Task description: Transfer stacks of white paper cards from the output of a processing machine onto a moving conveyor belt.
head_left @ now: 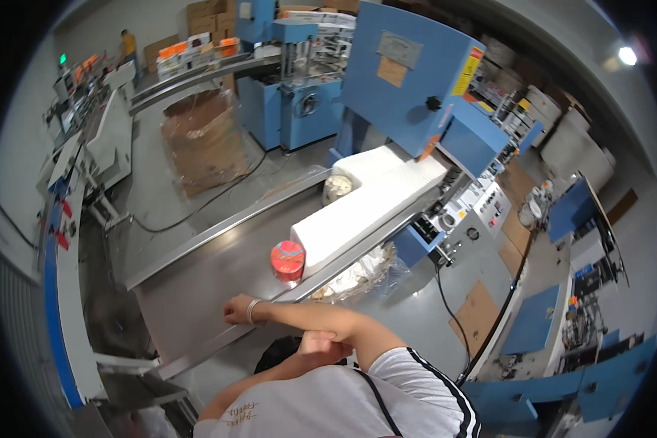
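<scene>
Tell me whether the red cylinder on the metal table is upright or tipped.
The red cylinder stands upright on the metal table: its round top faces up, its side shows below.

Bare metal worktop left of red round tub, wide open lane, hand can pass low; right side blocked by long white stack, tub right at its near end; cream roll beside stack narrows far part; raised side rails both edges; blue machine overhangs far end; right hand by near rail
</scene>
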Demonstrator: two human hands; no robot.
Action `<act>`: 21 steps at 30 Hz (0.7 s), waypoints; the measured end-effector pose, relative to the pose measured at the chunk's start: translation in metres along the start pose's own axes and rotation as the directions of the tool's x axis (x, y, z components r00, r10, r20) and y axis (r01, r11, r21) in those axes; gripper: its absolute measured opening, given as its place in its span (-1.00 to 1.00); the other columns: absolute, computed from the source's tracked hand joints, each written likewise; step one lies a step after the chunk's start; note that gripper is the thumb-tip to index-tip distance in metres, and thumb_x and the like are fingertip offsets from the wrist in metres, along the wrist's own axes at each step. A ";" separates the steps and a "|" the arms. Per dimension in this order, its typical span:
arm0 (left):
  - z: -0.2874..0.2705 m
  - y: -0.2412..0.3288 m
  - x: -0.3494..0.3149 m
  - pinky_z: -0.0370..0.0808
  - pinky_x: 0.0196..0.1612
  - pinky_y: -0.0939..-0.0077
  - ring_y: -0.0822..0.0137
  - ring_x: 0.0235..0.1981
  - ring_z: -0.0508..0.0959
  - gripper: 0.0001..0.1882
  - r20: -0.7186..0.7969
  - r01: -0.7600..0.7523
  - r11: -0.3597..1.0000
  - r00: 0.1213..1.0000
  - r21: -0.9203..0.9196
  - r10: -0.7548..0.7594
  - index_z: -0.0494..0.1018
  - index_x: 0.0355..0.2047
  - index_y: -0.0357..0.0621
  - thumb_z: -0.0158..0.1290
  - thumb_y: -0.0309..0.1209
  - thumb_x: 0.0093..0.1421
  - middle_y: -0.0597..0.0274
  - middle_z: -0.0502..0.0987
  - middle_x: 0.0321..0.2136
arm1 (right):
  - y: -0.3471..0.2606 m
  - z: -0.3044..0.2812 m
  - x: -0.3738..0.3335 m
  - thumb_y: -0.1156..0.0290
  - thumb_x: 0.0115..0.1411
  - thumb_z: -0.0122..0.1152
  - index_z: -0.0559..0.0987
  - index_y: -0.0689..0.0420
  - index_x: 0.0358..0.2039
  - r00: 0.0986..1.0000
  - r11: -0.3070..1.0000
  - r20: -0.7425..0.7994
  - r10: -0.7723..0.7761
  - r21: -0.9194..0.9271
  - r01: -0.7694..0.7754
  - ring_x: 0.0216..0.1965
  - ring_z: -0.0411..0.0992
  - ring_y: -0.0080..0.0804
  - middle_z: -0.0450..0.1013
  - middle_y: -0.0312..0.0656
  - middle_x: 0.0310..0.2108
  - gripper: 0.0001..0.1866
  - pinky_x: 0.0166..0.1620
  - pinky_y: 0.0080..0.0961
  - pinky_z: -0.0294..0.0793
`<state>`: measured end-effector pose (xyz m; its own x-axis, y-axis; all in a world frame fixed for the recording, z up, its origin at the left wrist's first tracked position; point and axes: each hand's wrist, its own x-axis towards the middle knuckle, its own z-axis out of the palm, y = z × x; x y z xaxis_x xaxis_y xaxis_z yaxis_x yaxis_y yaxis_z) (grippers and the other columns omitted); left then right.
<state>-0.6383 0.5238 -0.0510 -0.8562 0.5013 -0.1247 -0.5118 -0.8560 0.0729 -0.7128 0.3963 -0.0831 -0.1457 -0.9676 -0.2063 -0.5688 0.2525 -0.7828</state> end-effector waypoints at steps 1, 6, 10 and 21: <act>0.018 0.001 -0.001 0.27 0.11 0.16 0.14 0.00 0.42 -0.49 -0.014 -0.080 0.996 0.997 0.023 0.081 0.33 0.01 -0.21 0.00 -0.34 0.01 0.07 0.45 -0.03 | 0.003 0.002 0.001 0.28 -0.05 0.18 0.65 0.10 -0.36 1.000 1.000 0.022 -0.006 0.002 0.005 -0.29 0.53 -0.12 0.56 -0.06 -0.38 -0.75 -0.15 -0.34 0.50; 0.033 0.002 -0.005 0.35 0.04 0.16 0.19 0.05 0.40 -0.54 0.131 -0.193 0.980 0.974 0.054 0.185 0.34 0.04 -0.12 -0.08 -0.39 0.08 0.17 0.42 0.02 | 0.006 0.006 0.003 0.22 -0.02 0.19 0.63 0.12 -0.37 1.000 1.000 0.028 -0.006 -0.014 0.006 -0.32 0.53 -0.13 0.56 -0.06 -0.41 -0.73 -0.19 -0.34 0.50; 0.027 -0.007 -0.004 0.34 0.03 0.14 0.16 0.03 0.41 -0.54 0.049 -0.155 0.987 0.987 0.051 0.153 0.34 0.03 -0.13 -0.06 -0.43 0.06 0.17 0.43 0.00 | -0.001 0.001 -0.006 0.21 -0.01 0.18 0.63 0.12 -0.37 1.000 1.000 0.020 0.023 -0.003 -0.023 -0.34 0.53 -0.13 0.55 -0.06 -0.42 -0.73 -0.19 -0.34 0.50; 0.015 -0.007 0.001 0.30 -0.35 0.46 0.37 -0.50 0.35 -0.76 0.084 -0.003 0.999 0.996 -0.050 0.008 0.42 -0.23 -0.12 -0.03 -0.42 0.06 0.26 0.48 -0.38 | 0.003 -0.002 -0.006 0.22 0.04 0.15 0.62 0.10 -0.32 0.999 0.999 -0.015 -0.028 -0.015 0.028 -0.32 0.52 -0.12 0.55 -0.06 -0.39 -0.73 -0.18 -0.32 0.49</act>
<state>-0.6362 0.5324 -0.0367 -0.8629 0.5037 -0.0406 -0.5048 -0.8629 0.0243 -0.7149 0.4027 -0.0828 -0.1416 -0.9742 -0.1755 -0.5847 0.2254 -0.7793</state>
